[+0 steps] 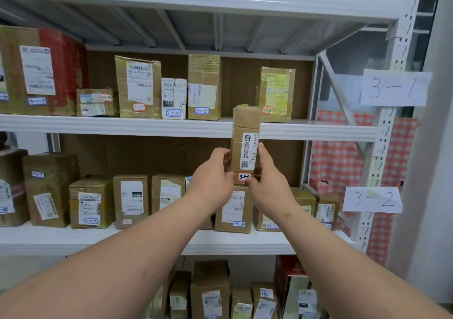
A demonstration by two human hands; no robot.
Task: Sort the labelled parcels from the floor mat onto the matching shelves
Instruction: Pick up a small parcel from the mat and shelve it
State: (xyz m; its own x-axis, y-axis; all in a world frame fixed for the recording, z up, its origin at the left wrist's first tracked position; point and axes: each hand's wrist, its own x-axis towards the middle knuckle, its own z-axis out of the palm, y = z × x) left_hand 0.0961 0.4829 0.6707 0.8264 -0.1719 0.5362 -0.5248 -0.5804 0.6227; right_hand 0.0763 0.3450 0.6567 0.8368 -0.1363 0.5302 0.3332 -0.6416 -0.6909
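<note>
White steel shelving (186, 128) ahead of both hands, tiers marked by paper signs on the right upright: "3-1" sign (395, 88) above fingertip height, "3-2" sign (372, 200) about level with the wrists. Upper tier beyond and above the fingers lined with taped cartons, each with a small handwritten tag; open gap (241, 86) almost straight over the fingertips, between the 3-1-5 carton (204, 87) up and to the left and the yellow-taped carton (277, 94) up and to the right. Lower tier behind and below the hands also full of cartons.

Between the hands, held upright clear of any shelf: tall narrow parcel (245, 142), brown cardboard with tape, printed label down its front, red-edged tag (244, 177) at the foot reading 3-1 and a last digit hidden by a finger. Top end level with the front lip of the upper tier.

Left hand (215, 171) curled round the left edge, thumb forward. Right hand (266, 171) wrapped round the right edge, fingertips pinching near the tag. Both grips on the lower half.

Probably light, judging by the easy high hold. Stiff enough, though creased, so likely to dent under a hard squeeze. Glossy tape likely slippery; plain cardboard edges the better purchase. Tall and slim, so apt to topple once set down.
</note>
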